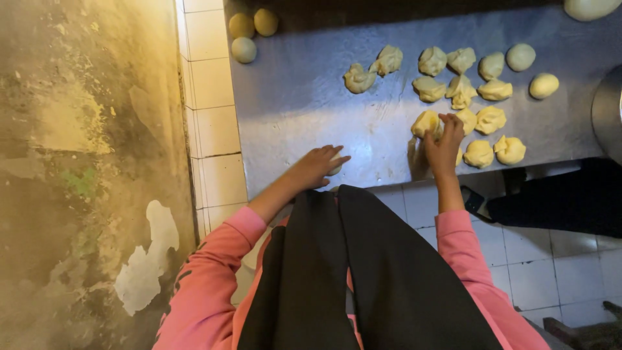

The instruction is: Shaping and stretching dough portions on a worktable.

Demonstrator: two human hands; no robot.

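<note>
My left hand [321,165] lies palm down on the steel worktop [304,97], cupped over a small dough ball that shows only as a pale sliver under the fingers. My right hand [446,139] pinches a rough lump of yellow dough [426,123] at the near edge of a pile. Several more torn dough pieces [483,120] lie just right of that hand. Two further lumps [372,69] sit apart toward the middle of the worktop. Both arms wear pink sleeves.
Three smooth round balls [244,49] rest at the worktop's far left corner, two more [543,85] at the far right. A metal vessel rim [609,113] juts in at right. White tiles [217,129] and a stained wall [84,162] lie left. Another person's dark leg [564,201] stands at right.
</note>
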